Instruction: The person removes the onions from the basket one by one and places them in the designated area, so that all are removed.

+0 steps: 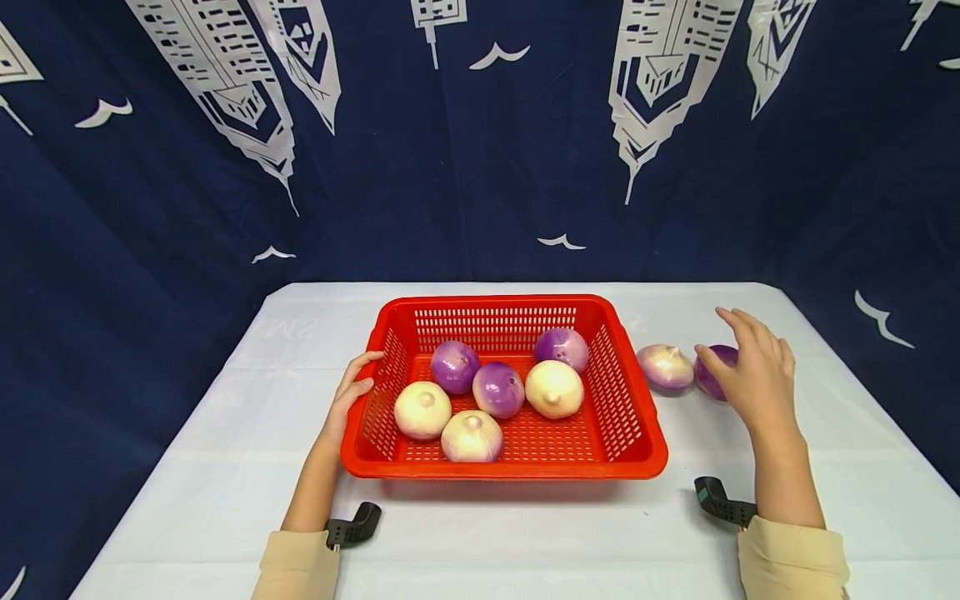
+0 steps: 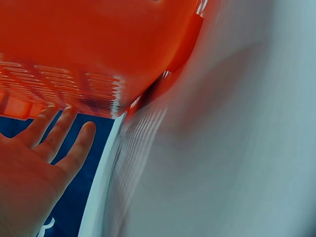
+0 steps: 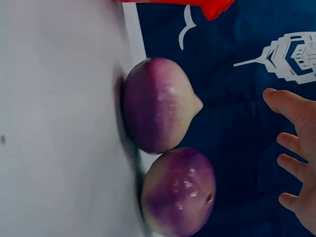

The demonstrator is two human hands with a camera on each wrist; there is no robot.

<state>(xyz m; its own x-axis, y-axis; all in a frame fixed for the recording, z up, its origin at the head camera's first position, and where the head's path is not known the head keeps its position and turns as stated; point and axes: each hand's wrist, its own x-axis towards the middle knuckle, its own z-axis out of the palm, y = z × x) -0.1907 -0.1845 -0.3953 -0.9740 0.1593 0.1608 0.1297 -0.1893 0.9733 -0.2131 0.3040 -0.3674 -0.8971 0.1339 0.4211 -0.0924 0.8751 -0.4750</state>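
Most of the upper half of the head view is filled by a dark blue curtain [image 1: 450, 200], printed with white towers and birds. Below it, a white-covered table [image 1: 540, 533] is spread down to the bottom edge. A red basket [image 1: 504, 472] is set on the table at the centre of the frame, its walls pierced with rows of slots.

The left hand [image 1: 347, 396] is placed at the basket's left side, centre left of the frame; its fingers are extended against the basket, not curled round it. The right hand [image 1: 757, 367] is held beside an onion at the right of the frame, its thumb and fingers spread wide; nothing is gripped, and in the right wrist view it is seen apart from the onions. Both forearms are covered by beige sleeves [image 1: 791, 558] at the bottom of the frame.

Six onions [image 1: 498, 390] are contained in the basket, three with purple sides and three with pale ends turned up. Two more onions [image 1: 666, 368] are laid close together on the table, right of the basket. A small black device [image 1: 723, 504] is worn at each wrist.
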